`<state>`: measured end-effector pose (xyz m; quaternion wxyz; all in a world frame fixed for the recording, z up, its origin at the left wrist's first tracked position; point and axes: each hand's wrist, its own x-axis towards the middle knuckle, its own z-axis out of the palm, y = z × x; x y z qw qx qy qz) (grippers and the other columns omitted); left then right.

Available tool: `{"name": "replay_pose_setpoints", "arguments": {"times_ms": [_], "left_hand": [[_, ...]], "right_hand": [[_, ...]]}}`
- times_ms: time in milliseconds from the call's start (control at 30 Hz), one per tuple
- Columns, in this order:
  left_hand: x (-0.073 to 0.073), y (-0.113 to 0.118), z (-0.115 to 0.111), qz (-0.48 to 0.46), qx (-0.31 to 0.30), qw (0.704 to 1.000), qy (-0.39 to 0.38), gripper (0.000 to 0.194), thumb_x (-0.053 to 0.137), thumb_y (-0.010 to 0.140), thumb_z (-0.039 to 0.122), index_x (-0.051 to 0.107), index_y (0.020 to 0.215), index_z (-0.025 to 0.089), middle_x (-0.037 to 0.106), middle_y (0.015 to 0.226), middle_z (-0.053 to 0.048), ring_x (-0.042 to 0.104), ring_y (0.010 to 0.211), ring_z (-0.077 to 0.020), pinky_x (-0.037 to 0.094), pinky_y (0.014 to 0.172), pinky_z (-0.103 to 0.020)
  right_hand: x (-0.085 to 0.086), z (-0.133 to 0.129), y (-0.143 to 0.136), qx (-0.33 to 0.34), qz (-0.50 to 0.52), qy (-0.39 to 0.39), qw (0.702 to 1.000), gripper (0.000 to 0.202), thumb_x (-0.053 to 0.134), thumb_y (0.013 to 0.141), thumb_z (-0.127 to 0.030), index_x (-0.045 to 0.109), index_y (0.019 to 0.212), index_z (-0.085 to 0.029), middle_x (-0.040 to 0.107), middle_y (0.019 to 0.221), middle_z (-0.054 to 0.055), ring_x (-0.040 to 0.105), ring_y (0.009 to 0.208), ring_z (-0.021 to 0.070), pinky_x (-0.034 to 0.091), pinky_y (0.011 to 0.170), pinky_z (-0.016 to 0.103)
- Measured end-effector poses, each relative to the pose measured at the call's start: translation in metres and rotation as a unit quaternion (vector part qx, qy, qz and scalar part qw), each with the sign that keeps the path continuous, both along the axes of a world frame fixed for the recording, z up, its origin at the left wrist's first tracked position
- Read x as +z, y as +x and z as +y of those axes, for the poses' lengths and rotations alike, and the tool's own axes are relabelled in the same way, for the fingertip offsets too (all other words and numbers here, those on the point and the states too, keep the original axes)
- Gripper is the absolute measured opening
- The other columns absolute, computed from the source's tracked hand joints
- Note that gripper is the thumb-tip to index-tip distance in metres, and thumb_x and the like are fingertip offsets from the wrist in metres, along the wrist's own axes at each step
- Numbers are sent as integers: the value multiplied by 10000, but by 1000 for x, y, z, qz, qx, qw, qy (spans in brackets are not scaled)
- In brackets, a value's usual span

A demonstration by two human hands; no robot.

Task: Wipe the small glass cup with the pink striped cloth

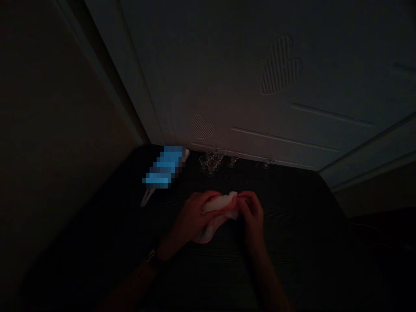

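Near the middle of the dark table, a white and reddish soft cloth (pixel 219 203) is bunched up between my hands. My left hand (pixel 196 212) wraps round it from the left, thumb below and fingers above, and a loose part hangs under the palm. At the cloth's right end, the fingertips of my right hand (pixel 251 208) are pinched together on its edge. The light is very dim, so I cannot tell whether something sits inside the cloth. Beyond the hands, several small clear stemmed glasses (pixel 212 162) stand in a cluster.
A lit, blurred-out blue screen (pixel 165 167) lies at the back left, with a pale strap or cable (pixel 147 197) beside it. Right of the cluster are another small glass (pixel 233 160) and one seemingly tipped over (pixel 266 164). A white panel with hearts (pixel 281 67) borders the table's (pixel 292 195) back.
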<state>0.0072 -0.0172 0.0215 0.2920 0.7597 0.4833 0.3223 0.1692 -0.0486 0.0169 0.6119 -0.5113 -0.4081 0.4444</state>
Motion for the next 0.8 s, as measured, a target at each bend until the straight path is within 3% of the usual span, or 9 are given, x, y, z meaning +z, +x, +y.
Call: {"name": "replay_pose_setpoints", "arguments": {"times_ms": [200, 467, 667, 800], "left_hand": [[-3, -4, 2, -7, -17, 1000, 11, 379, 608, 731, 340, 563, 1102, 277, 619, 1049, -9, 545, 955, -189, 420, 839, -301], [-3, -3, 2, 1, -33, 999, 37, 343, 562, 773, 325, 553, 1108, 256, 607, 1075, -17, 523, 993, -193, 402, 879, -328], [6, -3, 1, -56, -65, 995, 50, 212, 552, 775, 294, 572, 959, 191, 555, 1072, -68, 488, 1041, -205, 396, 898, -336], [8, -5, 3, -103, -39, 994, -8, 144, 482, 815, 277, 553, 887, 175, 582, 990, -57, 549, 925, -181, 437, 815, -301]], "right_hand": [[2, 0, 1, -28, 14, 10, 999, 138, 555, 795, -321, 515, 858, -205, 469, 687, -34, 426, 599, 95, 335, 533, 204], [-6, 6, 8, -50, 110, 19, 993, 163, 519, 801, -342, 499, 887, -205, 428, 631, -45, 394, 534, 85, 328, 518, 213], [-4, 5, 2, -7, 105, 23, 994, 181, 557, 776, -315, 492, 908, -208, 462, 670, -39, 428, 573, 88, 348, 548, 213], [2, 1, -3, 59, 78, 23, 995, 211, 563, 765, -335, 477, 916, -215, 502, 702, -24, 451, 577, 100, 350, 531, 217]]}}
